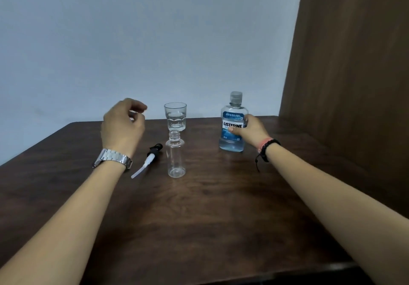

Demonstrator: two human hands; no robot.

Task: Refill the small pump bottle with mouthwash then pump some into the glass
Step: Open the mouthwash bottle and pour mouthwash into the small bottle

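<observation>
A small clear pump bottle (176, 155) stands upright and uncapped in the middle of the dark wooden table (199, 218). Its black pump head with a white tube (147, 159) lies on the table just left of it. An empty clear glass (175, 116) stands right behind the small bottle. A blue mouthwash bottle (232, 123) with a clear cap stands to the right, and my right hand (250, 129) is wrapped around its side. My left hand (124, 125) hovers above the table left of the glass, fingers loosely curled, holding nothing.
A pale wall runs behind the table's far edge. A tall brown wooden panel (349, 63) stands at the right, close behind the mouthwash bottle. I wear a metal watch (112, 157) on the left wrist and bead bracelets (266, 148) on the right.
</observation>
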